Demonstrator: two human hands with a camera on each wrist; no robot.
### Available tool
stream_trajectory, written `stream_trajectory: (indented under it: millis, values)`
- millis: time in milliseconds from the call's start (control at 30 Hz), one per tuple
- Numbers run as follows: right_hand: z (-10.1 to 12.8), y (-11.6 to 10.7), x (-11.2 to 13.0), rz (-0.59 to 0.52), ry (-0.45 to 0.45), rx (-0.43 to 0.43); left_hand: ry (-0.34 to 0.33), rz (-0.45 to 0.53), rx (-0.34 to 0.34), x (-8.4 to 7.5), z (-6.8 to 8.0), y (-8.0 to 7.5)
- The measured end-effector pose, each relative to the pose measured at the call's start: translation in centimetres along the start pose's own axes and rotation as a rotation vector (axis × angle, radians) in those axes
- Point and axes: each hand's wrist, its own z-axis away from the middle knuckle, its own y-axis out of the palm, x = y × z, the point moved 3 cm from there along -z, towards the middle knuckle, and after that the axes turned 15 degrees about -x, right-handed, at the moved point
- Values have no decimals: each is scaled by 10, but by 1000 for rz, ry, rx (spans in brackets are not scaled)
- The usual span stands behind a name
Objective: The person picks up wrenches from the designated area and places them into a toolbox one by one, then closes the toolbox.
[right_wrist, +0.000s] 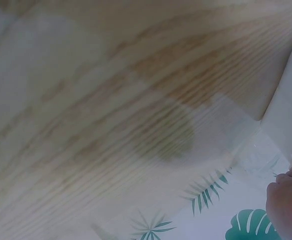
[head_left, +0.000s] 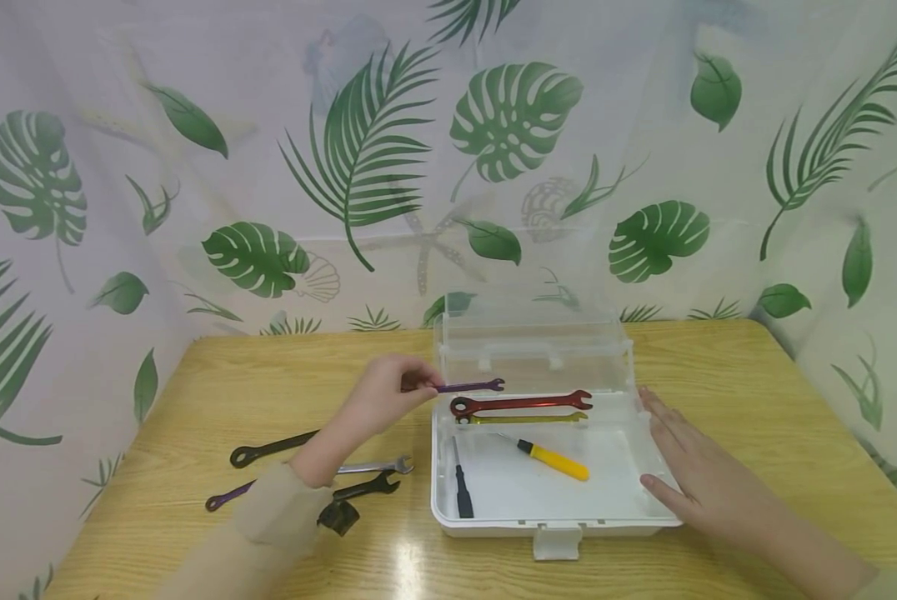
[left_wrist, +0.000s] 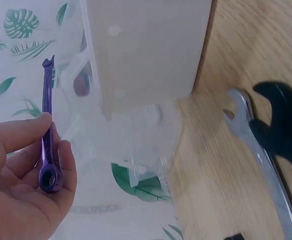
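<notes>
A small purple wrench (left_wrist: 47, 100) is pinched between the thumb and fingers of my left hand (head_left: 384, 396). In the head view its open end points right, above the back left of a white toolbox (head_left: 553, 527). Inside the box lie a red wrench (head_left: 523, 405), a yellow wrench (head_left: 527, 419), a yellow-handled screwdriver (head_left: 558, 462) and a black-handled screwdriver (head_left: 462, 492). My right hand (head_left: 707, 479) rests along the box's right wall with its fingers extended; only part of it (right_wrist: 288, 205) shows in the right wrist view.
The clear lid (head_left: 534, 333) stands open at the back. Left of the box lie a dark wrench (head_left: 268, 450), another purple wrench (head_left: 227, 497), a silver wrench (left_wrist: 265, 160), a black wrench (head_left: 366, 487) and a small dark object (head_left: 339, 517). A leaf-print sheet (head_left: 388, 100) hangs behind the table.
</notes>
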Motion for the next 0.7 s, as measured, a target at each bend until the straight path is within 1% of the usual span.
stream_trajectory:
  millis: [233,400,600,700]
  values:
    - [0,1,1,-1,1,9,54,-3,35,-14,-2,14]
    - [-1,0,0,-8,9,10,73,-4,60,-25,-4,26]
    - [0,0,0,-10,-8,-10,110,3,88,-36,-8,37]
    - [0,0,0,-11,-12,-17,116,3,95,-40,-9,42]
